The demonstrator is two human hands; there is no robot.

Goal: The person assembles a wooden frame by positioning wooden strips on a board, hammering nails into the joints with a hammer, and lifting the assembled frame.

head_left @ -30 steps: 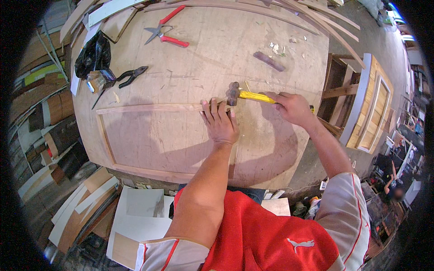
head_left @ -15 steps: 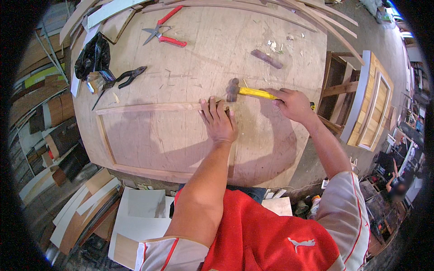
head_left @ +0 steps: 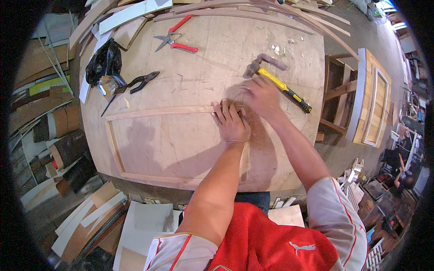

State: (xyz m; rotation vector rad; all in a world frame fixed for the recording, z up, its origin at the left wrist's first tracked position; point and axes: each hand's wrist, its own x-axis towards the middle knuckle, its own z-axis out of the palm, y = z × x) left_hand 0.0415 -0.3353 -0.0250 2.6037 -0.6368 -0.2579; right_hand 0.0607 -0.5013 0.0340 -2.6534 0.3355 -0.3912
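Observation:
A thin rectangular wooden frame (head_left: 158,112) lies flat on the plywood tabletop (head_left: 194,77). My left hand (head_left: 233,124) rests on its far right corner, fingers stretched out over the wood. Just right of that corner is my right hand (head_left: 262,99), off the hammer and smeared by motion; whether its fingers hold anything is unclear. The hammer (head_left: 281,86), yellow and black with a dark metal head, lies on the tabletop beyond my right hand. Its head touches or overlaps a short dark wooden stick (head_left: 273,62) in this view.
Red-handled snips (head_left: 177,38) and black pliers (head_left: 143,82) lie on the far left of the tabletop, near a black plastic bag (head_left: 103,63). Wood strips (head_left: 235,13) line the far edge. A wooden panel piece (head_left: 370,97) stands off to the right.
My right hand has let go of the hammer and moved left toward the frame's corner. The hammer now lies farther away and to the right. My left hand stays on the corner.

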